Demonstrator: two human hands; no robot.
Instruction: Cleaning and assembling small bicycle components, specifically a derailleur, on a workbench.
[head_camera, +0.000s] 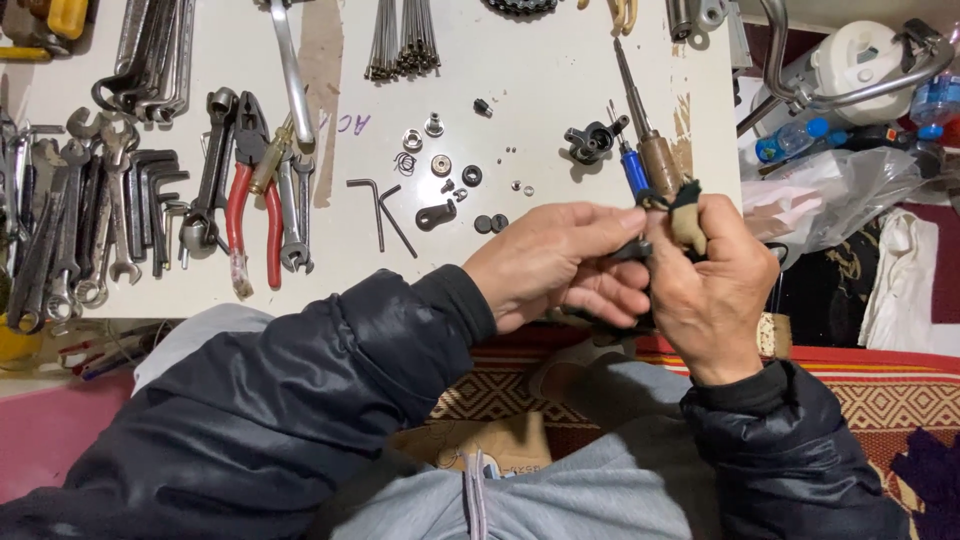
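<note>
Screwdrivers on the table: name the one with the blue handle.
The smaller screwdriver, just left of the larger brown-handled screwdriver; both lie close above the hands, but only its handle is blue.

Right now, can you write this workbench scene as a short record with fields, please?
Setting: white table with tools laid out, seen from above
Left hand: pinching a small dark part between the hands
Right hand: closed on the same part, a tan piece over its fingers
Near the hands: blue-handled screwdriver, brown-handled screwdriver
Centre of table: hex keys, washers and small fittings
Left of table: red-handled pliers, wrenches
Unclear: what the small dark part is
</note>
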